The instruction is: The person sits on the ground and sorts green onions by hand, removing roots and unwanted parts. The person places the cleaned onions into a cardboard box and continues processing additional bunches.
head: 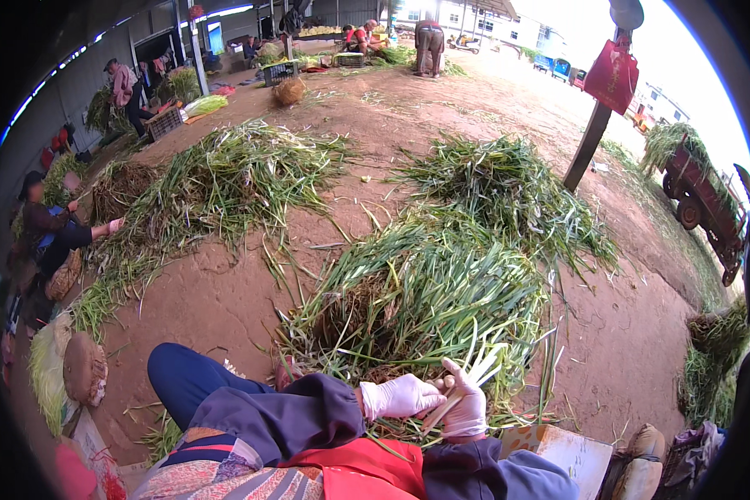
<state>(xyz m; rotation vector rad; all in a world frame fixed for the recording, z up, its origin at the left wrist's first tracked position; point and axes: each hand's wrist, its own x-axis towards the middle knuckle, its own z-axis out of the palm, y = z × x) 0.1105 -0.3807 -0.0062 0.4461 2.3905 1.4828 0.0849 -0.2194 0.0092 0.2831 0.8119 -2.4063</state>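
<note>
In a white glove, my right hand (465,406) holds a few pale leafy stalks (489,364), their whitish leaves fanning out above the thumb. My left hand (403,396), gloved too, has its fingers closed at the lower part of the same stalks; the fingertips are partly hidden. Both hands are close together in front of my red apron (369,465). Just beyond them lies a large heap of long green leafy plants (456,281), with a brown root mass (356,312) at its left side. Loose trimmed leaves lie beneath my hands.
More plant heaps lie ahead left (237,175) and ahead right (506,187). A wooden post (590,144) carries a red bag (612,75). A seated person (53,219) works at left. A round stool (84,369) stands near my left knee, a cardboard box (572,459) at right.
</note>
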